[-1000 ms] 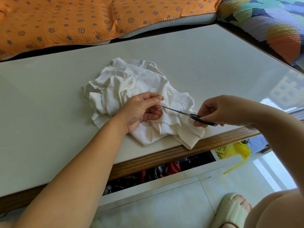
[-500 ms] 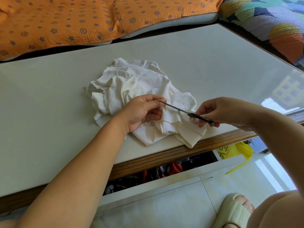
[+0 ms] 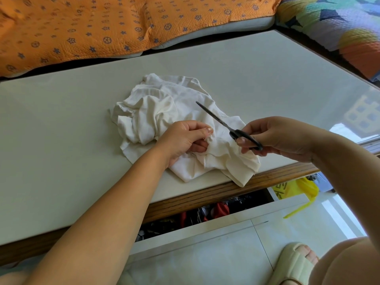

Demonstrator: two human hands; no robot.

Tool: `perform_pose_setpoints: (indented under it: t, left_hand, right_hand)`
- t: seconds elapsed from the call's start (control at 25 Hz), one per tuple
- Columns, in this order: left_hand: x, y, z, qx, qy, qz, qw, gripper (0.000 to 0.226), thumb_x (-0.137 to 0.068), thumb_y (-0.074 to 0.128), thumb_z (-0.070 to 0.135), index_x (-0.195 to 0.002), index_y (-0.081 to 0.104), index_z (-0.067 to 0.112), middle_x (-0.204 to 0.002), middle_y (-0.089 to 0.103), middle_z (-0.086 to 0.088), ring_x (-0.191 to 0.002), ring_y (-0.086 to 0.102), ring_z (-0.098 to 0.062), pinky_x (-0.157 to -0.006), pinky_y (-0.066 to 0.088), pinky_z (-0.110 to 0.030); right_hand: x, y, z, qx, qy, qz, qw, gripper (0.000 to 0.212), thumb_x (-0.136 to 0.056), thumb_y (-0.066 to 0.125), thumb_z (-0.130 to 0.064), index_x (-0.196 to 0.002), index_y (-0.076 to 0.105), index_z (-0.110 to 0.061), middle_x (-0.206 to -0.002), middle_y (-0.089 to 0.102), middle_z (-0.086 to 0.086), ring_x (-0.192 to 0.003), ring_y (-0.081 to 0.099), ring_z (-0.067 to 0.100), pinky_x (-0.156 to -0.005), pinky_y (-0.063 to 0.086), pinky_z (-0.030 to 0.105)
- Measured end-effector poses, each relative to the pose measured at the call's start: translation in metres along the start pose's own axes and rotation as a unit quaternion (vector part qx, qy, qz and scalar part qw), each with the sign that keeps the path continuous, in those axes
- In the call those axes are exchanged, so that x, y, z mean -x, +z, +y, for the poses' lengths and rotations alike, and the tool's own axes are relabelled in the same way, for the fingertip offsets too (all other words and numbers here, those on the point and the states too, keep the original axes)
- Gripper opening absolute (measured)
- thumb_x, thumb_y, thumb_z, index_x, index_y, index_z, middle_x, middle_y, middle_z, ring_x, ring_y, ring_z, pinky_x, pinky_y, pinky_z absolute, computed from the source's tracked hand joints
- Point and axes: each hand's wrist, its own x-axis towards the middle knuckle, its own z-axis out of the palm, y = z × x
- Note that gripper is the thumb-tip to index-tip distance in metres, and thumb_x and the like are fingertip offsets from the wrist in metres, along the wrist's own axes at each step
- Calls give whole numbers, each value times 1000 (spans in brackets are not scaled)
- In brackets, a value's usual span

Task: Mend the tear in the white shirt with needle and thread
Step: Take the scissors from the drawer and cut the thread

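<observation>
Head view: a pale table (image 3: pixel 61 130) stands before an orange quilted cushion (image 3: pixel 82 27), and the crumpled white shirt (image 3: pixel 156 112) lies at the table's near edge. The left hand (image 3: pixel 181 140), the nearer to the cloth, pinches a fold of it. Just to its right, the right hand (image 3: pixel 283 136) grips black-handled scissors (image 3: pixel 234 133), whose long axis slants up-left above the shirt. Needle, thread and tear cannot be made out.

Both forearms bare to the frame edge: left forearm (image 3: pixel 107 212) and right forearm (image 3: pixel 349 171). Left hand (image 3: pixel 181 140) and right hand (image 3: pixel 283 136) likewise bare, nails short. Lower right: bare leg (image 3: pixel 349 264); foot (image 3: pixel 308 253) in a cream slide sandal (image 3: pixel 292 266) with one broad strap, open-toed, apparently foam.
</observation>
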Motion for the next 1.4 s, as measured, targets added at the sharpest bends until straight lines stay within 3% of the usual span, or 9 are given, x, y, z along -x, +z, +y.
perform_pose_setpoints:
  t: [0.24, 0.48, 0.6, 0.72, 0.88, 1.04, 1.12, 1.24, 1.4]
  left_hand:
    - [5, -1, 0, 50, 21, 48, 997, 12, -98, 59, 14, -109, 63, 12, -92, 65, -6, -56, 63, -7, -50, 52, -18]
    - [33, -13, -3, 6, -8, 10, 1000, 12, -99, 56, 12, -97, 67, 12, -79, 67, -5, -62, 65, -11, -49, 52, -18]
    - [47, -27, -1, 13, -17, 16, 1000, 14, -100, 54, 8, -98, 68, 11, -84, 69, -7, -65, 66, -11, -54, 56, -21]
    - [61, -40, -3, 23, -23, 25, 999, 13, -100, 54, 8, -103, 67, 9, -87, 68, -8, -67, 66, -12, -58, 58, -23]
    - [75, -45, -8, -1, -18, 14, 1000, 13, -100, 55, 11, -105, 67, 10, -91, 69, -8, -72, 68, -12, -65, 60, -26]
    - [80, -47, -9, -4, -13, 3, 1000, 14, -100, 56, 11, -107, 67, 9, -92, 68, -9, -73, 68, -13, -68, 60, -28]
    - [81, -48, -8, -7, -10, -2, 1000, 13, -100, 55, 10, -106, 67, 10, -92, 68, -8, -73, 68, -13, -68, 60, -28]
    - [81, -50, -8, -11, -7, -3, 1000, 13, -100, 56, 11, -105, 67, 11, -91, 68, -7, -74, 68, -14, -67, 60, -28]
    - [81, -54, -13, -9, -9, 2, 1000, 12, -99, 57, 12, -104, 68, 12, -91, 69, -8, -75, 68, -15, -65, 58, -28]
  right_hand:
    - [6, 8, 0, -55, -39, -64, 996, 37, -70, 75, -20, -101, 69, -2, -92, 72, 12, -74, 63, 15, -67, 53, 24]
    - [20, 40, 8, -57, -14, -210, 976, 29, -81, 72, -8, -107, 60, -2, -108, 72, 17, -99, 70, 31, -82, 58, 34]
    - [31, 68, 23, 124, -4, -253, 960, 23, -86, 71, -12, -106, 60, -10, -111, 73, 1, -108, 67, 21, -91, 53, 34]
    - [40, 89, 33, 284, -19, -187, 940, 14, -87, 69, -29, -98, 60, -28, -105, 72, -19, -102, 66, 7, -98, 49, 35]
    - [44, 100, 32, 295, -31, -163, 941, 14, -86, 69, -25, -95, 58, -29, -97, 72, -20, -96, 67, 7, -93, 52, 33]
    - [38, 96, 26, 322, 13, -232, 918, 18, -82, 72, -31, -95, 60, -28, -102, 73, -11, -92, 68, 14, -92, 53, 37]
    - [32, 100, 25, 321, 41, -244, 914, 17, -82, 72, -33, -95, 63, -29, -97, 73, -2, -75, 61, 14, -78, 54, 29]
    - [16, 129, 32, 391, 42, -219, 893, 7, -90, 63, -28, -96, 62, -27, -77, 63, -8, -60, 52, 4, -57, 44, 15]
    - [-11, 187, 56, 469, -4, -179, 865, 23, -89, 63, -33, -109, 64, -22, -102, 70, 2, -76, 59, 10, -60, 43, 20]
